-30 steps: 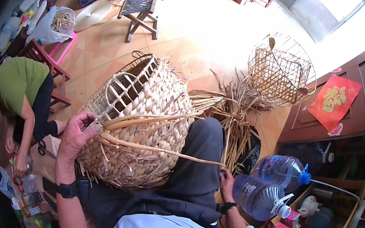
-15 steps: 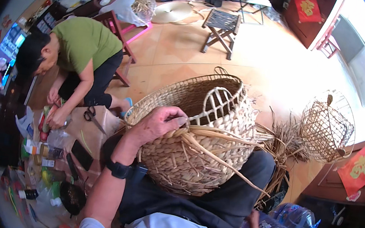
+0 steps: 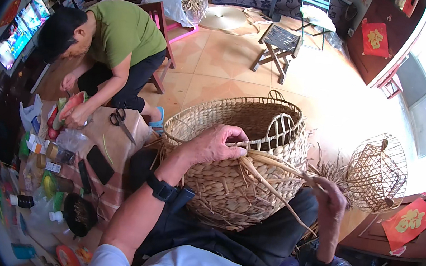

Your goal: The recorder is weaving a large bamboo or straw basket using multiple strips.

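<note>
A round woven straw basket (image 3: 237, 194) rests on my lap, its mouth tilted up and away from me. Small openwork loop handles (image 3: 280, 128) stand on its rim. My left hand (image 3: 217, 145) is closed on the near rim, thumb and fingers pinching it where loose straw strands (image 3: 273, 160) come out. These strands run to the right across the basket's outside. At their far end my right hand (image 3: 330, 198) is closed, gripping the tips between thumb and fingers. One thicker strand hangs free down the basket's side, and several short ends stick out of the lower weave.
To the left, a person in a green shirt (image 3: 127, 32) bends over a low covered table (image 3: 130, 157), handling a red-and-green piece of food. Scissors (image 3: 122, 123), a phone (image 3: 99, 165) and jars lie there. A wire-like open basket (image 3: 378, 174) and loose straw (image 3: 333, 171) are to the right.
My right hand has come up from low beside my leg and now holds the ends of the straw strands. My left hand stays on the rim. The view has shifted a little.
</note>
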Available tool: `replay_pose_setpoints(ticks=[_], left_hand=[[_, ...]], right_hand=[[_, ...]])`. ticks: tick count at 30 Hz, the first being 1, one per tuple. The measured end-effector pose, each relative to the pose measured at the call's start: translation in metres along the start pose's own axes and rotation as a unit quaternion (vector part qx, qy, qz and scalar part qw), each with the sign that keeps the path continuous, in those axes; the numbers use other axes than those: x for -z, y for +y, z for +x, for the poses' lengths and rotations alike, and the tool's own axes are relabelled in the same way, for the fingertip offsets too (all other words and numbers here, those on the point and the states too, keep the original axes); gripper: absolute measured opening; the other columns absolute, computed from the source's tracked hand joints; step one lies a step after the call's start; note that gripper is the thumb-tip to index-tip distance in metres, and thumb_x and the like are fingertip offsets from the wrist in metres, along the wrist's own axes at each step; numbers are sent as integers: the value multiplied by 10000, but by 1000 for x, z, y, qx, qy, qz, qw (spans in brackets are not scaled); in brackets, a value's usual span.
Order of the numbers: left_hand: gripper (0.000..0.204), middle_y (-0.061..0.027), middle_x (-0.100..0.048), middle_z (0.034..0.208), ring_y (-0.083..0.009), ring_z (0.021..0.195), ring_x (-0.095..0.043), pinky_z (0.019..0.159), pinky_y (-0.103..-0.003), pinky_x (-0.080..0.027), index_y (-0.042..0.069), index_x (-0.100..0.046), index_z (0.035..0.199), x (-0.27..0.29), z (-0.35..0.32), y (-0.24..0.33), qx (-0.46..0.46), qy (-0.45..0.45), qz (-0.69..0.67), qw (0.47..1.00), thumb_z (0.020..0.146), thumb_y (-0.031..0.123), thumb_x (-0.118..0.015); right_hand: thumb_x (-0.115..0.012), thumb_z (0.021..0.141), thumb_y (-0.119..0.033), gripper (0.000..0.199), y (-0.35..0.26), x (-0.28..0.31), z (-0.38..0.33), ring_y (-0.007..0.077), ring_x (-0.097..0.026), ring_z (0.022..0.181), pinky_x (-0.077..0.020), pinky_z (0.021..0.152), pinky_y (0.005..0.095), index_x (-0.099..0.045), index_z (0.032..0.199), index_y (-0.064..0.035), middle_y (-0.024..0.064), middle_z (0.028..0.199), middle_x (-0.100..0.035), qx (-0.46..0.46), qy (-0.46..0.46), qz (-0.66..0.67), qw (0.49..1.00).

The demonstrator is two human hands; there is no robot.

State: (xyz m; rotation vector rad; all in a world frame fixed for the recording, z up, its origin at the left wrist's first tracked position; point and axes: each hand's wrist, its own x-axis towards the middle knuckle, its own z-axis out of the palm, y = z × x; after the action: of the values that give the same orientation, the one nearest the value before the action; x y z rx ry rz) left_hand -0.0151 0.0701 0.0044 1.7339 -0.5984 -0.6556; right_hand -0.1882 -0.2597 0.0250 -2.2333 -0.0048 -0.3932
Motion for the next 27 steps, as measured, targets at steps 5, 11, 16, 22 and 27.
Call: replay_pose_setpoints(ticks=[5,11,16,22,27], left_hand=[[238,-9,-701,975,-71,924,-605,839,-270,-507,-4,-688,1082,-3,0,-11,4,22,-21,1000,920,158,-753],[224,-44,-720,945,-95,891,-640,805,-280,-529,-6,-685,1055,-6,2,-1,45,55,59,996,867,103,-739],[221,-73,-731,920,-115,873,-664,794,-296,-542,-17,-687,1048,-10,3,-10,8,83,54,995,861,88,-739],[229,-62,-745,956,-120,925,-688,838,-303,-558,-13,-695,1065,-12,-1,2,-47,94,70,992,869,83,-765],[227,-76,-761,958,-114,926,-694,842,-307,-560,-13,-707,1068,-13,-3,-3,-55,110,28,992,869,64,-784]], right_hand=[[-756,929,-35,183,-77,-45,36,237,-722,748,-547,656,322,-753,1112,-45,126,929,-741,49,-51,-31,997],[-711,940,-80,189,-85,-82,54,343,-733,771,-574,666,392,-742,1125,-102,171,919,-740,59,-85,-60,993],[-704,940,-88,183,-82,-97,57,363,-746,817,-580,697,419,-745,1118,-79,181,961,-752,54,-79,-84,992],[-715,946,-126,164,-76,-112,60,371,-744,816,-581,701,427,-751,1097,-72,183,955,-751,62,-84,-75,992],[-722,951,-152,137,-81,-114,63,380,-734,796,-571,677,439,-731,1064,-75,163,908,-740,95,-84,-66,990]])
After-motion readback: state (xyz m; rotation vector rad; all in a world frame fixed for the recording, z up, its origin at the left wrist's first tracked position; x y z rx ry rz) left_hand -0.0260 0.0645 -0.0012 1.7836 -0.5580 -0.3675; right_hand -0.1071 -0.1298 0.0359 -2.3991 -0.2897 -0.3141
